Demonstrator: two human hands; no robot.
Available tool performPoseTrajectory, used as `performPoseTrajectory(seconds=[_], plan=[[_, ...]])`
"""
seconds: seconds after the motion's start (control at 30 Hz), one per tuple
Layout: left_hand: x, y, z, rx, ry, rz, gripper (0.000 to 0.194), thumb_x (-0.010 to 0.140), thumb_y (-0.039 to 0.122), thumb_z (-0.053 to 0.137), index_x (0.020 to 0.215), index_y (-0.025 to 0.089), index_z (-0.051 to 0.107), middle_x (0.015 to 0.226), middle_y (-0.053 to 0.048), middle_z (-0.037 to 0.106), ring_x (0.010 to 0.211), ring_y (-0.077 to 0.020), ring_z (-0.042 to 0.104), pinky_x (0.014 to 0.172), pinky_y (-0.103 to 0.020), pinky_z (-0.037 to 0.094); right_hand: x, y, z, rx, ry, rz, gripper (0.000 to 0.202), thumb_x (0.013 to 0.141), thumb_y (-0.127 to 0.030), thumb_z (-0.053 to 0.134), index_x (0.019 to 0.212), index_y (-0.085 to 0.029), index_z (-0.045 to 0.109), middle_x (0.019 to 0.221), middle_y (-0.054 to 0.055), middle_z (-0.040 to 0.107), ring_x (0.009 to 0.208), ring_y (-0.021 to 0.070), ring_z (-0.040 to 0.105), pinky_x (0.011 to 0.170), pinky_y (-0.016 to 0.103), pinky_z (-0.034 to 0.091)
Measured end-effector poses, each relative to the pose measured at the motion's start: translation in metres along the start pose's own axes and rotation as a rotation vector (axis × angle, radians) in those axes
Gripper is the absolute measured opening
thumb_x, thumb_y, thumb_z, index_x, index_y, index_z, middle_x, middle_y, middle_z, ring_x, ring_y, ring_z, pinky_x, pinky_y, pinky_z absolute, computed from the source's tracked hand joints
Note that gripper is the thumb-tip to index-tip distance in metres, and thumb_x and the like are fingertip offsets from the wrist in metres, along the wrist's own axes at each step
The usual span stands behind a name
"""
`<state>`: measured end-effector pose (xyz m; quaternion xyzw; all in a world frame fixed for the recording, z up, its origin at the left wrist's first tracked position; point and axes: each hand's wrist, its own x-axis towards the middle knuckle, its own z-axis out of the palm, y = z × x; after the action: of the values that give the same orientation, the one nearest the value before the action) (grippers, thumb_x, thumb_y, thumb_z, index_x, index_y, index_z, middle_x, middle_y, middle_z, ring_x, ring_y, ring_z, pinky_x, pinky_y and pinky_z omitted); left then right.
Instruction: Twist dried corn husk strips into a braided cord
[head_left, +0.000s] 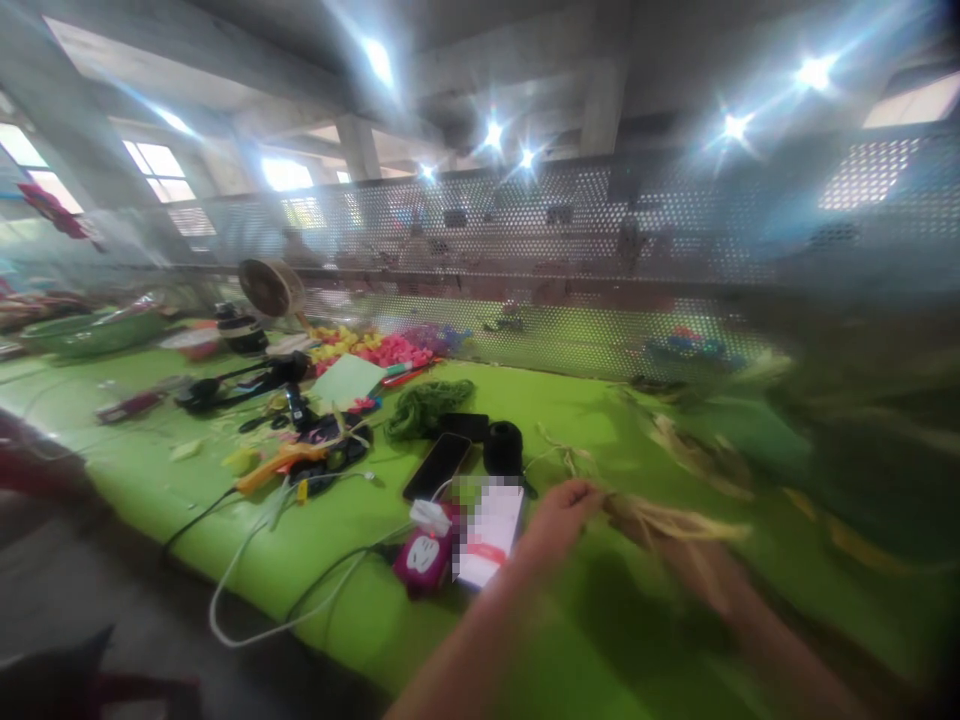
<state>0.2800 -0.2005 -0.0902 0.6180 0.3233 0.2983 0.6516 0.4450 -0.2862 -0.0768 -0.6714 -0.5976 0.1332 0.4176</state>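
My left hand (564,512) is closed in a pinch on a bundle of pale yellow, straw-like strands (686,520). Close beside it, my right hand (637,522) is also closed around the bundle, its fingers blurred and partly covered by the strands. Loose ends stick out to the right and trail up and left of the hands. Just left of my left hand lie a phone with a lit screen (491,535), partly pixelated, and a black spool (502,448). A dark phone (437,468) and a tangle of green yarn (427,405) are farther left.
A magenta power block (422,562) with cables sits near the front edge of the green table (540,640). An orange glue gun (279,466) lies left. Behind are pink flowers (397,350), a fan (270,288) and a perforated panel (480,235). Blurred dark green material (862,470) fills the right.
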Motion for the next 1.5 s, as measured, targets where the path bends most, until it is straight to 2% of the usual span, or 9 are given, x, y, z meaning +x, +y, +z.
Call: performPoseTrajectory(seconds=[0.17,0.4,0.63,0.8,0.93,1.1,1.2,1.33,1.5], plan=[[0.002,0.000,0.005,0.069,0.198,0.071,0.029,0.088,0.043,0.056,0.078,0.016,0.060,0.072,0.000,0.054,0.064,-0.0112,0.043,0.060,-0.024,0.034,-0.008,-0.005,0.018,0.081,-0.054,0.009,0.033,0.088,-0.040,0.049,0.095,-0.026,0.079,0.094,0.009,0.079,0.090,0.0306,0.072,0.080,0.045,0.057],[0.009,-0.010,0.000,0.315,0.370,0.147,0.023,0.092,0.033,0.049,0.077,0.018,0.057,0.074,0.000,0.056,0.070,-0.0138,0.047,0.066,-0.026,0.036,-0.015,-0.011,0.018,-0.033,-0.182,-0.002,0.036,0.091,-0.041,0.044,0.101,-0.029,0.077,0.098,0.004,0.079,0.084,0.0266,0.073,0.074,0.040,0.058],[-0.004,0.000,0.000,0.758,0.271,0.305,0.024,0.091,0.015,0.042,0.078,0.019,0.062,0.077,-0.004,0.057,0.069,-0.0160,0.047,0.066,-0.028,0.034,-0.021,-0.017,0.001,-0.221,-0.030,-0.194,0.031,0.092,-0.041,0.047,0.097,-0.031,0.077,0.094,0.002,0.079,0.081,0.0235,0.073,0.071,0.035,0.056],[-0.010,0.018,0.002,0.979,-0.026,0.363,0.024,0.086,0.011,0.049,0.083,0.022,0.071,0.074,-0.004,0.060,0.065,-0.0161,0.051,0.061,-0.026,0.036,-0.012,-0.006,-0.019,-0.277,0.130,-0.163,0.031,0.091,-0.043,0.049,0.094,-0.028,0.076,0.091,0.005,0.079,0.076,0.0230,0.072,0.072,0.034,0.056],[-0.011,0.023,0.001,0.984,-0.214,0.407,0.027,0.089,0.015,0.049,0.097,0.024,0.073,0.091,-0.003,0.069,0.077,-0.0161,0.060,0.069,-0.025,0.043,-0.001,0.001,-0.030,-0.288,0.184,-0.154,0.032,0.090,-0.042,0.047,0.090,-0.025,0.075,0.089,0.005,0.078,0.073,0.0234,0.071,0.067,0.034,0.055],[-0.015,0.025,-0.004,0.751,-0.310,0.451,0.023,0.093,0.025,0.052,0.103,0.024,0.073,0.101,-0.002,0.072,0.092,-0.0153,0.064,0.081,-0.024,0.045,0.005,0.008,-0.029,-0.299,0.169,-0.192,0.028,0.089,-0.036,0.050,0.087,-0.022,0.075,0.085,0.006,0.078,0.070,0.0228,0.071,0.062,0.032,0.054],[-0.015,0.024,-0.005,0.728,-0.321,0.400,0.023,0.092,0.025,0.052,0.103,0.024,0.073,0.101,-0.002,0.072,0.092,-0.0159,0.064,0.082,-0.025,0.045,0.003,0.008,-0.028,-0.318,0.171,-0.236,0.026,0.091,-0.035,0.049,0.089,-0.025,0.073,0.086,0.004,0.077,0.072,0.0218,0.070,0.064,0.031,0.053],[-0.011,0.019,-0.005,0.950,-0.235,0.268,0.025,0.085,0.015,0.051,0.096,0.021,0.073,0.091,-0.005,0.070,0.084,-0.0197,0.063,0.077,-0.029,0.045,-0.001,0.005,-0.027,-0.373,0.226,-0.350,0.025,0.093,-0.035,0.048,0.091,-0.027,0.071,0.086,0.003,0.075,0.074,0.0205,0.068,0.067,0.032,0.052],[-0.011,0.016,-0.005,1.003,-0.168,0.210,0.021,0.087,0.023,0.052,0.090,0.020,0.072,0.083,-0.007,0.065,0.078,-0.0208,0.060,0.074,-0.030,0.043,-0.004,0.006,-0.024,-0.407,0.176,-0.415,0.025,0.096,-0.037,0.046,0.090,-0.027,0.069,0.083,0.005,0.068,0.078,0.0218,0.064,0.069,0.035,0.051]])
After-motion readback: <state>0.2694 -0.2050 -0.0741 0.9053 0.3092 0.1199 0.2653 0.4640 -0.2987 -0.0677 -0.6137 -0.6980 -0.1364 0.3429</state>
